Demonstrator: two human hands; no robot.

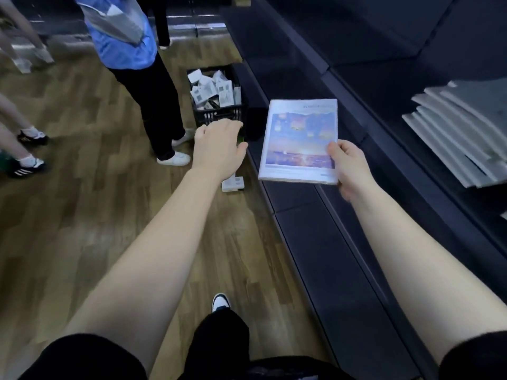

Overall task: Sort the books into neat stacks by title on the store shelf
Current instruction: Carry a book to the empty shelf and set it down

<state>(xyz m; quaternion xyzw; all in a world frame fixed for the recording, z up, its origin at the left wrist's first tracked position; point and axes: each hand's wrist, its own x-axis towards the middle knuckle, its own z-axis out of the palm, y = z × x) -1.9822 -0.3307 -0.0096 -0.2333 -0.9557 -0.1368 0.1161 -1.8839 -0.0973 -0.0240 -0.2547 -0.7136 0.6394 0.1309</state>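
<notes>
My right hand (347, 165) grips a thin book (297, 138) with a blue and purple picture cover by its lower right corner, above the dark shelf's front edge. My left hand (219, 146) stretches forward over the floor, palm down, fingers loosely bent and holding nothing. Just beyond it stands a black crate (216, 112) filled with several white books. On the shelf (384, 111) at the right lies a fanned stack of grey books (455, 133). A small white book (233, 183) lies on the floor below my left wrist.
A person in a blue top and black trousers (131, 50) stands left of the crate. Other people's legs and shoes (27, 149) are at the far left. The wooden floor (82, 215) runs along the dark shelf unit (329, 256).
</notes>
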